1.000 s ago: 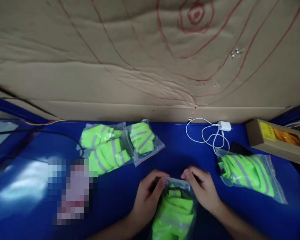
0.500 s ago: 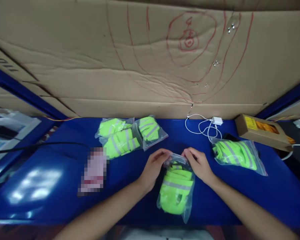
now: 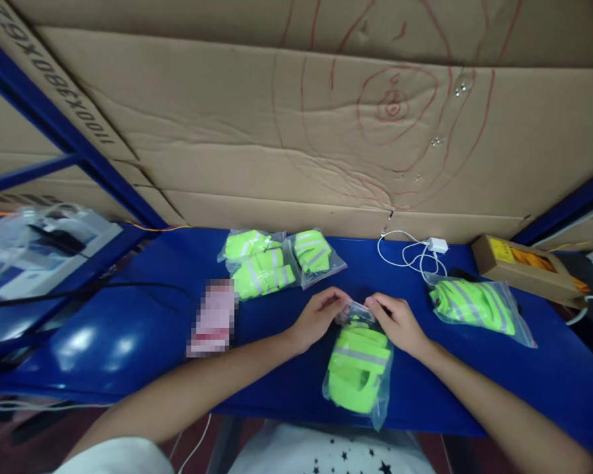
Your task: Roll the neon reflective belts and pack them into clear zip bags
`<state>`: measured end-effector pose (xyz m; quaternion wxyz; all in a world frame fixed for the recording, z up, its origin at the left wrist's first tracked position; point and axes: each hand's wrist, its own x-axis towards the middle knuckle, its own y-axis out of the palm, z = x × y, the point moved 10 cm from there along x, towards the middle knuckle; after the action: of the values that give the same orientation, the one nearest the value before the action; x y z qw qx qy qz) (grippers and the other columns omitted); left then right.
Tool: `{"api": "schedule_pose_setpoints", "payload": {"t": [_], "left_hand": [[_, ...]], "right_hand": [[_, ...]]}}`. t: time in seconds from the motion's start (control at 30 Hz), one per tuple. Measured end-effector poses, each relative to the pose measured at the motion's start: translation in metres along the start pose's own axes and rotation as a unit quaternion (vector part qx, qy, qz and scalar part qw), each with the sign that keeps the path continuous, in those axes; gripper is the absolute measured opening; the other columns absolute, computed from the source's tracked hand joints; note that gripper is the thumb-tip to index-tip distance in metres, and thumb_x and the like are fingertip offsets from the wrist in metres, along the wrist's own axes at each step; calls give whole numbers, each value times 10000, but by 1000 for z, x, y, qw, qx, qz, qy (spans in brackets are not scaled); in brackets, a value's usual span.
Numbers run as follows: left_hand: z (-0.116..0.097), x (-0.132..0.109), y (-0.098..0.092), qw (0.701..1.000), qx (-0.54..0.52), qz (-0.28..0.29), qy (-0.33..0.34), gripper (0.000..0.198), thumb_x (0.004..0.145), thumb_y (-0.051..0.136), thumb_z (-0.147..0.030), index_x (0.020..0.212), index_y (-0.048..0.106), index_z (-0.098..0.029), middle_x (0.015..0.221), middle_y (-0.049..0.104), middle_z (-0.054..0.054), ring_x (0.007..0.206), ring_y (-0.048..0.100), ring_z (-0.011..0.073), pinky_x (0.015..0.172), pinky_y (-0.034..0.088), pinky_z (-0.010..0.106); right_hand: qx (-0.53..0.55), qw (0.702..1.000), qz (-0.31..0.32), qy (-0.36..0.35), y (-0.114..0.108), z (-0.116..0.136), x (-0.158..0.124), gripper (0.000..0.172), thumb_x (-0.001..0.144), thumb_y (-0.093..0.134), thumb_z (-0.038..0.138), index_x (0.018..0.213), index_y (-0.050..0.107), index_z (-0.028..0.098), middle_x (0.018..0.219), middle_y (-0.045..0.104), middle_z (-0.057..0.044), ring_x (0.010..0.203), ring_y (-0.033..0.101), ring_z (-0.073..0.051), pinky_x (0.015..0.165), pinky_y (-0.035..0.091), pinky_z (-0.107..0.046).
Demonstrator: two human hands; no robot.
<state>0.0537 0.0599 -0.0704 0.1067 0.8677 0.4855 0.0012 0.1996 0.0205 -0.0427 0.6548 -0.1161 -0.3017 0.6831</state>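
A clear zip bag (image 3: 360, 365) with a folded yellow-green reflective vest inside lies in front of me at the table's near edge. Its top strip is pinched between the fingers of my left hand (image 3: 321, 316) on one side and my right hand (image 3: 398, 321) on the other. Both hands are closed, thumbs and fingertips on the bag's opening edge. Beyond my left hand lie several more bagged vests, among them a vest bag (image 3: 263, 273) and a smaller vest bag (image 3: 313, 253). Another bagged vest (image 3: 472, 306) rests to the right of my right hand.
A blurred-out pink item (image 3: 213, 319) lies left on the blue table (image 3: 143, 316). A white charger with cable (image 3: 437, 245) and an open cardboard box (image 3: 518, 266) are at the back right. A cardboard panel (image 3: 217, 164) with red rings stands behind. Boxes and cables sit far left.
The camera view has shifted, so the table's contents appear farther right. Both hands still pinch the bag's top edge, with little visible movement relative to it.
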Motion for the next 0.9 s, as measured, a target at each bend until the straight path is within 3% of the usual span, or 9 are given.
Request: {"api": "schedule_pose_setpoints", "payload": {"t": [0.17,0.47,0.9], "left_hand": [[-2,1,1,1000,-1,11,7,392,833,741,-512,903,693,-130,751,638,16,692,572,132,671,454,253],[-1,0,4,999,13,25,22,357,867,724,-499,917,695,-147,784,645,17,712,569,127,674,451,242],[-2,-1,5,998,33,27,41,356,889,695,-504,926,682,-149,793,643,18,727,577,131,683,457,240]], "right_hand": [[-29,999,18,-18,1,5,1,419,1066,440,428,729,532,196,647,501,27,606,479,-116,604,368,-245],[-84,993,72,-46,8,15,-6,276,1075,435,391,990,643,231,890,692,-21,814,656,-160,762,427,-270],[-106,990,78,-53,14,15,-6,328,1083,410,414,946,642,228,832,685,-16,776,660,-159,736,446,-269]]}}
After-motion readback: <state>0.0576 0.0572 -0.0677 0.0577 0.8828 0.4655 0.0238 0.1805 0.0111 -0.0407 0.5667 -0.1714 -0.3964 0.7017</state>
